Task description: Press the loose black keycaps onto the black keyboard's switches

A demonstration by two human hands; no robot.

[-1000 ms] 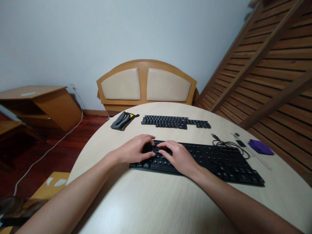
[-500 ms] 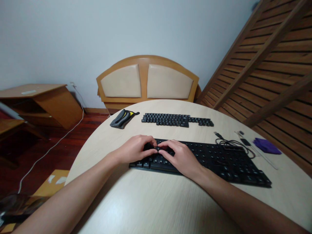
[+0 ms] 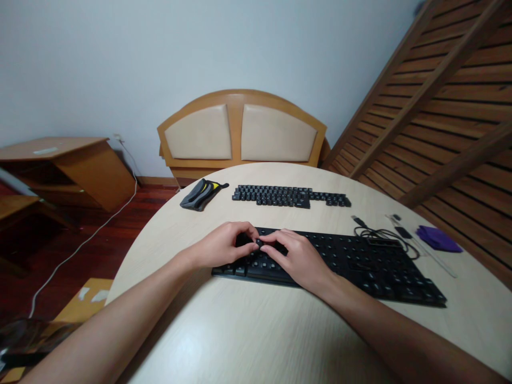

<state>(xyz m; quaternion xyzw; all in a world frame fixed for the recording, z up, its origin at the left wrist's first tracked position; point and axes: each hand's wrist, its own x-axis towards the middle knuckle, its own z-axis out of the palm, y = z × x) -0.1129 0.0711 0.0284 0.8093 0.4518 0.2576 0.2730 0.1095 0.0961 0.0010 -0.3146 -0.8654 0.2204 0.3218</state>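
A black keyboard (image 3: pixel 332 261) lies on the round table, with several of its key positions showing bare switch posts. Over its left part, my left hand (image 3: pixel 224 244) and my right hand (image 3: pixel 294 253) meet fingertip to fingertip. Thumbs and forefingers of both pinch one small black keycap (image 3: pixel 259 243) from either side. The keycap looks tilted; whether it is fully off the board I cannot tell. My fingers hide some of the keys around it. Behind the keyboard, many loose black keycaps (image 3: pixel 272 196) are laid out in rows.
A grey, black and yellow pouch (image 3: pixel 204 193) lies at the back left of the table (image 3: pixel 192 346). To the right are a coiled USB cable (image 3: pixel 380 233), a thin pale stick (image 3: pixel 434 260) and a folded purple cloth (image 3: pixel 439 238). A wooden headboard (image 3: pixel 236 128) stands behind.
The keycap between my fingertips has tipped up from its flatter position in the board. Both hands stay in nearly the same place.
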